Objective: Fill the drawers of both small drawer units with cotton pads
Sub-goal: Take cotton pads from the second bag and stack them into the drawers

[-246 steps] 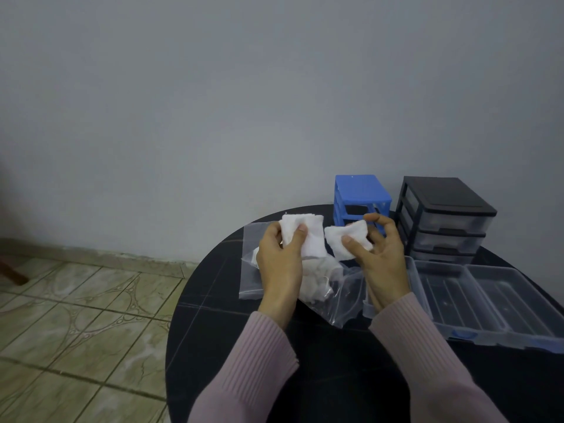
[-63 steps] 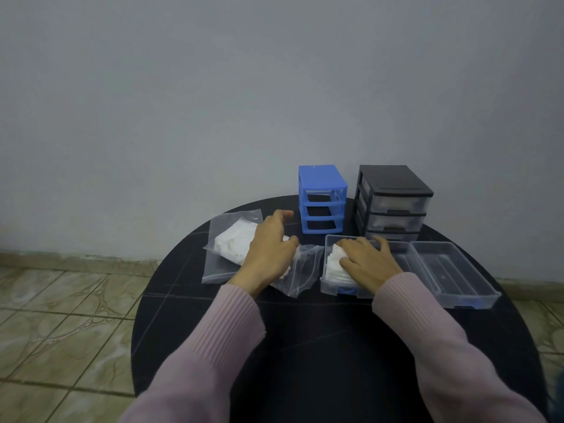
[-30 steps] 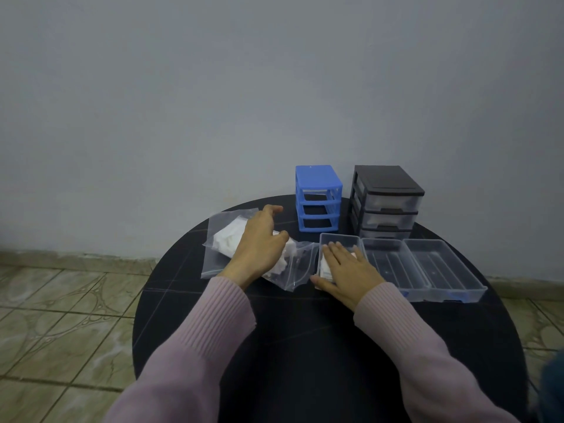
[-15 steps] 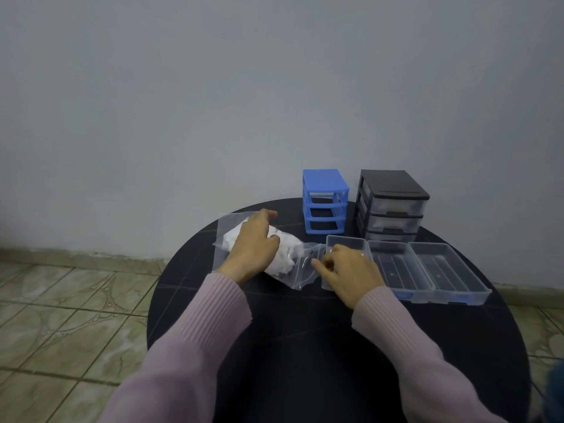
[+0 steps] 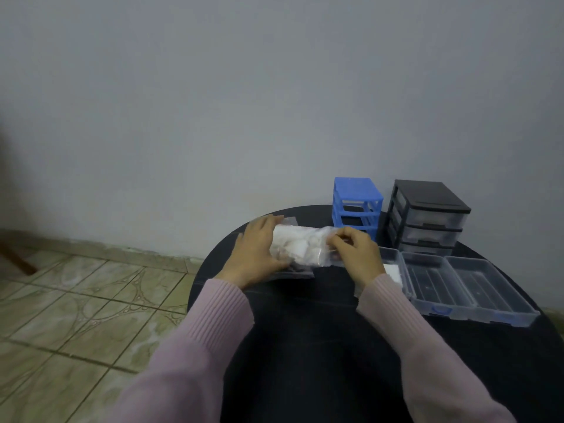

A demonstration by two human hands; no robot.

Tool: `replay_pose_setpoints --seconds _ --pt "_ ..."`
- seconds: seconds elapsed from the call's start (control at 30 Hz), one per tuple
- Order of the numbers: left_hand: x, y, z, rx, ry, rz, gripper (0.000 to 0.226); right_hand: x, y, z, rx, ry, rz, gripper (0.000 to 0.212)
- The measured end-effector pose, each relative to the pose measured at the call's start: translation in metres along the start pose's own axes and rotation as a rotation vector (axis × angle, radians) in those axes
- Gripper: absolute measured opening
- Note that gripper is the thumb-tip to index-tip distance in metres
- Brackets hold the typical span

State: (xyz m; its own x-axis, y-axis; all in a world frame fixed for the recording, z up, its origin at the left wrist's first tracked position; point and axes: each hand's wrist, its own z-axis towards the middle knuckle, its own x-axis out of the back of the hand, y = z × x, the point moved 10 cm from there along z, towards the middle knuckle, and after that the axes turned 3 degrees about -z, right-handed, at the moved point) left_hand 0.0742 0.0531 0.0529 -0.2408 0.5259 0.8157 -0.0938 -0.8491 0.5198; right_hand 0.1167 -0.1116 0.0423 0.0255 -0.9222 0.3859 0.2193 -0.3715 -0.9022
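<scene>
A clear plastic bag of white cotton pads (image 5: 297, 247) is held between both hands above the black round table (image 5: 320, 325). My left hand (image 5: 256, 254) grips its left end. My right hand (image 5: 355, 254) pinches the bag's right end. Three clear drawers lie side by side on the table to the right: the left drawer (image 5: 392, 271) holds white cotton pads, the middle drawer (image 5: 433, 280) and the right drawer (image 5: 488, 288) show bare bottoms. Behind them stand the blue drawer unit (image 5: 357, 206), its slots without drawers, and the black drawer unit (image 5: 427, 218).
A second flat plastic bag (image 5: 293, 274) lies on the table under my left hand. A grey wall rises right behind the drawer units. Tiled floor (image 5: 91, 300) lies to the left of the table.
My right hand left the drawer with the pads and took the bag's right end. Both hands have lifted the bag off the table. The camera has turned left.
</scene>
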Motion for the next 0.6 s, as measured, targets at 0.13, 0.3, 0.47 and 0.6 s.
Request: replay_pose_setpoints --seconds 0.13,0.3,0.47,0.6 --pt "-0.017 -0.006 0.001 0.011 -0.066 0.141 0.125 -0.004 -0.023 0.004 0.02 -0.054 0.235 0.013" --pt "-0.014 -0.003 0.008 -0.063 0.1 0.215 0.105 -0.003 -0.047 0.002 0.128 -0.149 0.293 0.028" --pt "0.003 0.006 0.005 -0.165 0.299 0.15 0.058 0.007 -0.041 0.006 0.193 -0.147 0.154 0.037" --pt "0.017 0.01 0.0 -0.159 0.437 0.029 0.051 0.002 -0.039 0.003 0.283 -0.2 -0.016 0.032"
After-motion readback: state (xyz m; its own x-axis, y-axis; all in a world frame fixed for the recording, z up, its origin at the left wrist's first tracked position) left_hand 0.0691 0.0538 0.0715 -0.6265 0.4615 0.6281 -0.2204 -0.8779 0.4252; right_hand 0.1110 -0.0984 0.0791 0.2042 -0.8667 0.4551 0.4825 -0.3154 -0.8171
